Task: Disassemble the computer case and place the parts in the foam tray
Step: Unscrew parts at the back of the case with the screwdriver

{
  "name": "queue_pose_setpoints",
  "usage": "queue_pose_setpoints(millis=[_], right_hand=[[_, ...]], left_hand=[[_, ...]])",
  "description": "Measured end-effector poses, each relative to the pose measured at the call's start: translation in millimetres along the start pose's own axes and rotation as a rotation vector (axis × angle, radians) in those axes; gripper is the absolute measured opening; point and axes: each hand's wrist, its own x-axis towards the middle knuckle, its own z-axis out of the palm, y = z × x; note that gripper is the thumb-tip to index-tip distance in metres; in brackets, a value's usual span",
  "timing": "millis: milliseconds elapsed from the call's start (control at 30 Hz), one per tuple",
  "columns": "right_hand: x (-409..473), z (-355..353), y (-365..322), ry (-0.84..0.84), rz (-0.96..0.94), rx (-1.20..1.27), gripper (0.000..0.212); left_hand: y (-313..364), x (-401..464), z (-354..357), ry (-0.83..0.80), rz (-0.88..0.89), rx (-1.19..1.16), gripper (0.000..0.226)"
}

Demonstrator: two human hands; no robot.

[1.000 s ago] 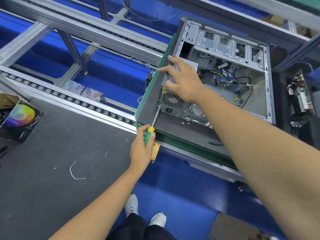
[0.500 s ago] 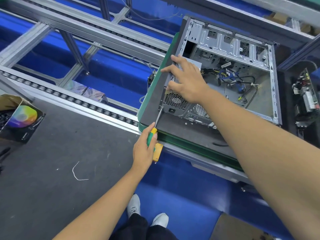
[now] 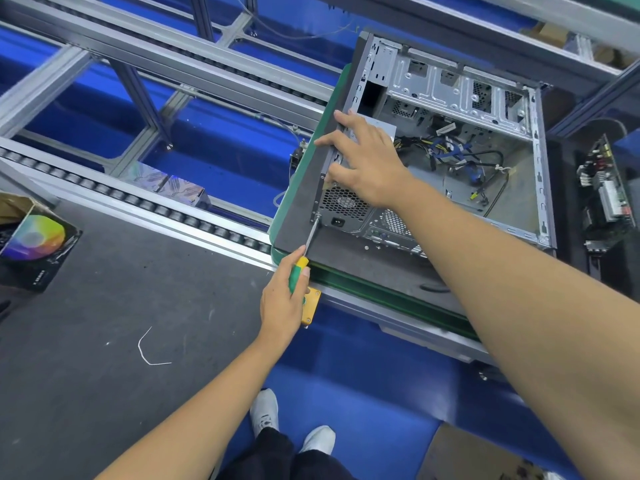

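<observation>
At case [image 3: 450, 140] rear corner, screwdriver [image 3: 304, 251] tip up-right; left grip [image 3: 282, 303] wraps handle, right grip [image 3: 367, 168] spread on case.

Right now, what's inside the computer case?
The computer case lies open: loose cables, and the power supply at the rear corner. The right hand covers the power supply's top.

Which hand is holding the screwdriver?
The left hand grips the green-and-yellow-handled screwdriver. The right hand holds no tool; it just rests on the open grey metal computer case.
</observation>
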Motion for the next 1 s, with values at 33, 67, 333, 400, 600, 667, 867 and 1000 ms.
queue_pose_setpoints(millis=[33,67,333,400,600,667,867,1000], right_hand=[[0.0,0.0,0.1,0.0,-0.001,-0.002,0.049],[0.1,-0.1,0.2,0.002,-0.001,-0.003,0.049],[-0.7,0.2,-0.5,-0.005,0.0,-0.019,0.055],[-0.5,0.4,-0.7,-0.003,0.001,-0.024,0.055],[-0.5,0.5,-1.0,-0.004,-0.002,-0.031,0.057],[-0.6,0.0,-1.3,-0.004,0.001,-0.033,0.057],[-0.6,0.5,-1.5,-0.006,-0.002,-0.04,0.057],[-0.1,1.7,-1.5,0.001,-0.002,-0.041,0.059]], left_hand=[[1.3,-0.7,0.0,0.011,-0.002,0.015,0.036],[2.6,-1.4,0.1,0.026,-0.003,0.031,0.036],[17.6,-7.7,0.4,0.153,-0.008,0.212,0.029],[25.1,-9.7,2.6,0.117,-0.056,0.065,0.028],[40.6,-11.1,4.1,0.112,-0.085,-0.037,0.028],[41.4,-10.9,3.1,0.117,-0.091,0.025,0.028],[30.6,-4.0,-6.0,0.172,-0.002,0.288,0.019],[32.6,-6.0,-0.5,0.163,-0.077,0.114,0.021]])
